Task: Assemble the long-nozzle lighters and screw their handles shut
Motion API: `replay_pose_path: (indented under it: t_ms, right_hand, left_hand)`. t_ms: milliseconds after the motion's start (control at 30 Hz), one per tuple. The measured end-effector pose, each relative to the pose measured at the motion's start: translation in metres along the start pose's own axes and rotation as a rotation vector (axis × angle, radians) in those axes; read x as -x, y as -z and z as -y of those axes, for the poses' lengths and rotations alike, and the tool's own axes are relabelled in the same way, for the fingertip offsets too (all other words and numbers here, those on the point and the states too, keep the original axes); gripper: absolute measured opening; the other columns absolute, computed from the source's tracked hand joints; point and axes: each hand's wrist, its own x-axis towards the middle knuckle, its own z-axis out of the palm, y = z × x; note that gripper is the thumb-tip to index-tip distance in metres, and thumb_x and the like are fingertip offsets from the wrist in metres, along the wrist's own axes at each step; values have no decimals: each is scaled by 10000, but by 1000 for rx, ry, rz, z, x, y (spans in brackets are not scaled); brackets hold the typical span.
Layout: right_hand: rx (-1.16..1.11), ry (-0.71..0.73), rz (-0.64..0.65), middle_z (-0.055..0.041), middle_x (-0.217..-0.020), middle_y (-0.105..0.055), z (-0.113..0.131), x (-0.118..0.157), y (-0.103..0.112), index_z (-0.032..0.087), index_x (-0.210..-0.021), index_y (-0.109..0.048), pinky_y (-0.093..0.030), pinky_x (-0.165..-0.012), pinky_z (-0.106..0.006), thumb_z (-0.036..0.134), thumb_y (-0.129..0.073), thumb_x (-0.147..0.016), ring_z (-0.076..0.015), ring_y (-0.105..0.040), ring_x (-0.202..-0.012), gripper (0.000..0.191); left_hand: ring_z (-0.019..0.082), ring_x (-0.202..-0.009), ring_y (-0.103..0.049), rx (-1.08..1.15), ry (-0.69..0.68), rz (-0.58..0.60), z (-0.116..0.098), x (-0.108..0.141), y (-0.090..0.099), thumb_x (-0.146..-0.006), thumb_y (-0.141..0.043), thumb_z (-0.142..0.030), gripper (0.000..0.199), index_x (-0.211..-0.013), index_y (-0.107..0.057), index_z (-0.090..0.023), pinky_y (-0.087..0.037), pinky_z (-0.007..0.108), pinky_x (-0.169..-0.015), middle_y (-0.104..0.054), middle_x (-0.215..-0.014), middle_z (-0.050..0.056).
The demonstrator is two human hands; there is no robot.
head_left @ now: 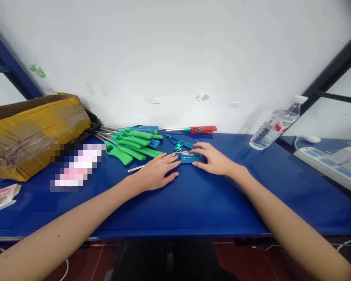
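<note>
An opened blue lighter casing [190,158] lies on the table, with metal parts showing inside it. My left hand [159,171] rests flat, palm down, its fingers stretched out and the tips touching the casing's left end. My right hand [213,159] is curved around the right end, thumb on the near side and fingers on the far side. Just beyond lies a second blue casing half [179,141], next to a small green trigger piece [178,147]. A metal tube [136,168] sticks out from beneath my left hand.
Several green lighters [131,144] lie piled at the left, with blue ones behind. Red lighters [203,129] lie by the wall. A taped cardboard box [41,132] stands far left. On the right are a tilted water bottle [276,125] and a power strip [330,168].
</note>
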Motion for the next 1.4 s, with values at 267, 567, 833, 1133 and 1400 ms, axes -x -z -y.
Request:
replay_pose_path:
  t_ms: [267, 567, 833, 1133, 1400]
  right_hand:
    - [17, 9, -21, -184, -1415, -523, 1, 0, -3, 167, -1309, -607, -397, -1115, -555, 439, -554, -924, -341, -454, -1361, 474]
    - [35, 27, -17, -177, -1388, -544, 7, 0, 1, 144, -1313, -601, -409, -1118, -509, 442, -530, -939, -321, -475, -1336, 483]
    - [-4, 6, -65, -149, -1309, -609, 0, 0, 1, 197, -1253, -646, -433, -1088, -543, 420, -404, -994, -322, -521, -1292, 418]
    - [40, -24, -24, -183, -1360, -562, -5, 3, -6, 157, -1295, -603, -417, -1100, -544, 420, -439, -981, -334, -489, -1328, 442]
    - [31, -17, -13, -160, -1302, -609, -1, 1, -3, 172, -1284, -600, -439, -1080, -537, 409, -444, -978, -334, -510, -1298, 417]
  left_hand:
    - [239, -1459, -336, -6, 29, 40, -1, -1, 3, -1024, -411, -405, 487, -1440, -490, -164, -242, 458, -1218, -438, -1525, 110]
    - [243, -1452, -349, 23, 11, -2, -1, 0, 4, -1015, -434, -392, 478, -1436, -495, -177, -252, 466, -1216, -444, -1522, 106]
    - [232, -1444, -367, 48, -57, -10, -3, 2, 4, -1013, -450, -404, 446, -1411, -526, -217, -237, 482, -1218, -465, -1508, 90]
    - [236, -1442, -369, 34, -33, 6, -3, 2, 4, -1008, -458, -416, 463, -1414, -525, -204, -237, 476, -1218, -441, -1523, 109]
    - [254, -1439, -375, 31, -36, 3, -3, 2, 5, -1010, -455, -415, 465, -1408, -534, -190, -256, 493, -1210, -441, -1521, 124]
